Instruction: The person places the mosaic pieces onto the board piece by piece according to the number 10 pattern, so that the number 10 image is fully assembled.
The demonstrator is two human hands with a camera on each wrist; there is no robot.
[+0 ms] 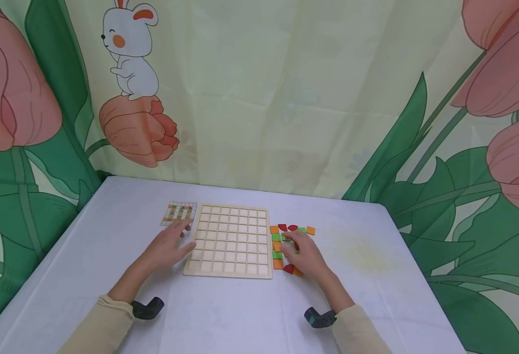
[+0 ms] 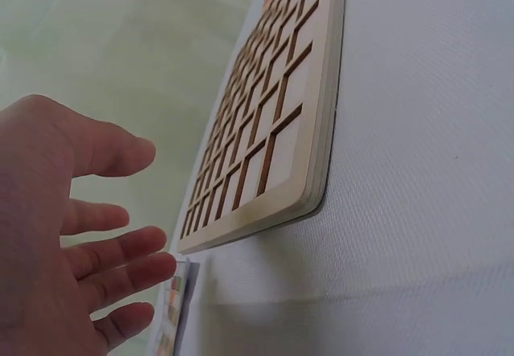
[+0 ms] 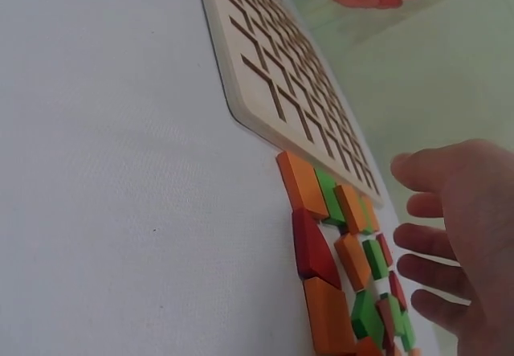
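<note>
A pale wooden grid board [image 1: 228, 236] lies flat on the table, and its square cells hold no pieces. My left hand [image 1: 166, 248] hovers by the board's left edge with its fingers spread loosely. Under those fingertips, partly hidden, is a printed pattern card [image 1: 175, 212]. On the board's right side sit several coloured pieces: orange squares [image 3: 328, 316], green squares [image 1: 276, 237] and red curved pieces [image 3: 312, 247]. Over these pieces is my right hand [image 1: 304, 251], fingers relaxed and holding nothing; it hides some of them in the head view.
A white cloth covers the table [image 1: 224, 314]. Behind it hangs a curtain [image 1: 277, 98] printed with tulips and a rabbit. Each wrist carries a black device, one on the left [image 1: 149, 309] and one on the right [image 1: 320, 318].
</note>
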